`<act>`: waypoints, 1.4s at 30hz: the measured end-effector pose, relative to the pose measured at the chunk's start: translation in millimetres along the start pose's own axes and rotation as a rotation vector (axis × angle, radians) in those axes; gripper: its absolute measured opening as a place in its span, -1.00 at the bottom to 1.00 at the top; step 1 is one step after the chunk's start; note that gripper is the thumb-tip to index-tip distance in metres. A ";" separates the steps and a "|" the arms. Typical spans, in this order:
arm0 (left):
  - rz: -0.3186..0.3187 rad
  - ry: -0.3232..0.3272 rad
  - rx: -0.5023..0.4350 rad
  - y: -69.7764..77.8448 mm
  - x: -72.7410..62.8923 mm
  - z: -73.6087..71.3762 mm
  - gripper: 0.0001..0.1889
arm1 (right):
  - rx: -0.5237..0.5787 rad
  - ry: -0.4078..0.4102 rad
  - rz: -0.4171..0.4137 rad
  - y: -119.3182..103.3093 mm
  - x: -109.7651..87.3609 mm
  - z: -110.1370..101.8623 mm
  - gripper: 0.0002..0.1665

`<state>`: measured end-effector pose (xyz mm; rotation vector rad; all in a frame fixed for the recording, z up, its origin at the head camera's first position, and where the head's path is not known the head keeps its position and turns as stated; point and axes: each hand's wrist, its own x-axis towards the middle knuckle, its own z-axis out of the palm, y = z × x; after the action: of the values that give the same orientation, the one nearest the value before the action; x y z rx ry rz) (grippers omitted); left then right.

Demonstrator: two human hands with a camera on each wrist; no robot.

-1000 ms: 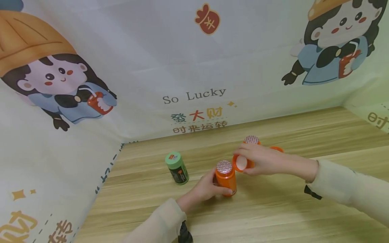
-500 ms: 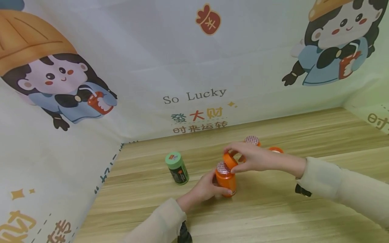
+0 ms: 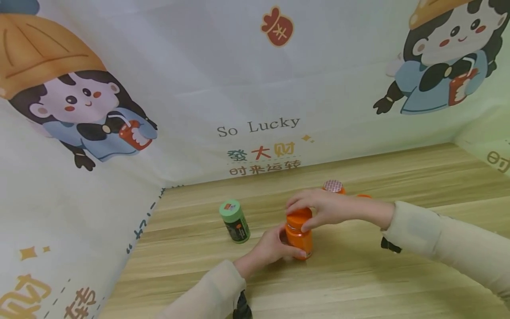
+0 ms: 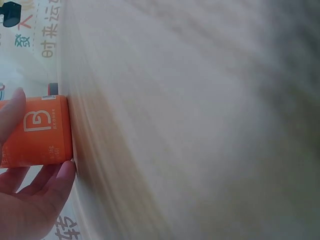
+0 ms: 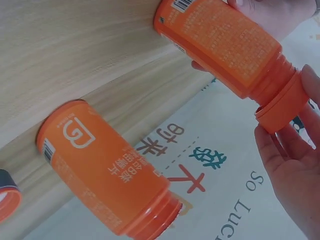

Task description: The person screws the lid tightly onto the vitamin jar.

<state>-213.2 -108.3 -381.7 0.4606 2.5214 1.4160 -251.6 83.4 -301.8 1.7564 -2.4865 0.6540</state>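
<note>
Through the head view, just right of centre, I have the orange bottle [image 3: 299, 241] upright on the wooden tabletop [image 3: 346, 283]. The left hand [image 3: 272, 243] grips it low, fingers wrapped round its side, and the right hand [image 3: 322, 207] pinches the orange cap [image 3: 299, 218] on its neck. I read the step as seating and turning that cap. To do it well, I'd hold the body firmly, level the cap, then turn with light downward pressure. Behind the right hand stands a second orange bottle [image 3: 333, 187], its mouth covered by patterned foil, and an orange lid [image 3: 364, 196] shows beyond the forearm. The green bottle [image 3: 235, 223], left of centre, wears its lid. I can't see any contents.

In the left wrist view, the held bottle fills part of the left edge, thumb on one side and fingers on the other, a spread about as wide as the bottle. Its base looks to be down on the wood.

At the upper right of the right wrist view, the cap looks askew, with neck bare below it; forcing it could cross the thread. At lower centre-left, the second bottle is capless, and its opaque wall hides whatever is inside
</note>
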 end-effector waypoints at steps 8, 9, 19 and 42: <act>0.004 0.006 -0.029 -1.4 1.0 0.9 -0.54 | -0.007 -0.058 0.000 -3.6 3.6 3.4 -0.63; 0.004 0.004 -0.030 -1.6 1.1 0.9 -0.54 | -0.012 -0.062 -0.001 -3.3 3.7 4.2 -0.62; 0.024 -0.001 0.010 -2.3 2.1 0.8 -0.51 | -0.048 -0.084 0.033 -4.2 4.1 4.5 -0.52; -0.001 0.020 -0.032 -1.8 -1.1 1.7 -0.43 | -0.046 -0.230 0.046 -9.0 4.2 -11.2 -0.57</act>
<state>-211.9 -108.2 -384.1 0.4412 2.5105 1.4657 -247.4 81.1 -287.6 1.8599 -2.6713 0.4127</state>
